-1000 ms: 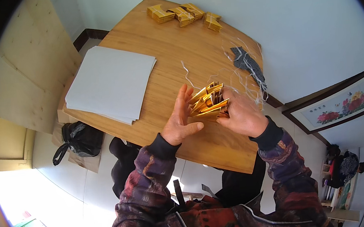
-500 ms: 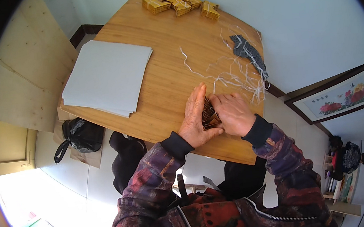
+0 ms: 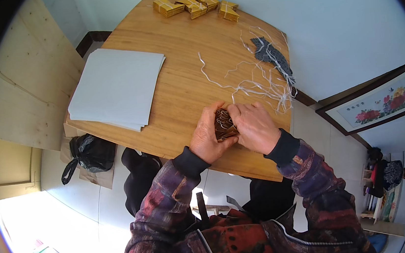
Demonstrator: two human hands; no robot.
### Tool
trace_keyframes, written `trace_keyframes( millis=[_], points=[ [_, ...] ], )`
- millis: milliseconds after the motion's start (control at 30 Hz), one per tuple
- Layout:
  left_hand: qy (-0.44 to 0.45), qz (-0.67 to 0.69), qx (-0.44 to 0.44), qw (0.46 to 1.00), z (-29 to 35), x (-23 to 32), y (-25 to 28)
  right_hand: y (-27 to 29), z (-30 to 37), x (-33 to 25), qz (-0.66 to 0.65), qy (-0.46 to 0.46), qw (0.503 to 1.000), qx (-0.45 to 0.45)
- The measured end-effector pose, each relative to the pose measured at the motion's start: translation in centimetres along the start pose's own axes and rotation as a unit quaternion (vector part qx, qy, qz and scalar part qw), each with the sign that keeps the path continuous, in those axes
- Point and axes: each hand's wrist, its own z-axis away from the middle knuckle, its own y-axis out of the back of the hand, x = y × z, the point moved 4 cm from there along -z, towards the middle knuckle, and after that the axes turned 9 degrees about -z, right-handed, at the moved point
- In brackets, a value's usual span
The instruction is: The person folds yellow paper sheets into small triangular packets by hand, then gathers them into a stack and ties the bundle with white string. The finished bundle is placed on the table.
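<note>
1. Centrally, a pack of folded gold-and-brown papers is held between both hands over the near part of the table, its looped edges facing up; whether its underside touches the wood cannot be told.
2. The left hand curves round the pack's left side, fingers at the far end and thumb along the near end, closed only as far as the pack's width allows.
3. The right hand presses against the right side with bent fingers; its thumb is mostly hidden, so how tightly it grips cannot be told.
4. Beyond the right hand, loose white strings trail across the wooden table, some lying over a crumpled grey cloth.
5. Left of the hands lies a stack of pale sheets.
6. Along the far edge sit four gold bundles, banded in white.
7. Below the table's left side, a knotted black bag rests on brown cardboard.
</note>
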Motion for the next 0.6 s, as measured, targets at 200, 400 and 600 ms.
trace_keyframes(
  millis=[200,400,600],
  points=[
    [-0.04,-0.157,0.006,0.987,-0.1,-1.1,1.3,-1.0,-1.0,-0.8,-0.002,-0.005,1.0,-0.023],
    [0.077,-0.004,-0.068,0.995,0.2,-2.8,0.4,1.5,1.8,1.8,-0.17,-0.019,0.985,-0.024],
    [0.051,-0.042,-0.073,0.995,0.2,-2.5,0.6,-0.3,6.4,6.0,-0.556,-0.178,0.8,0.14]
  ],
)
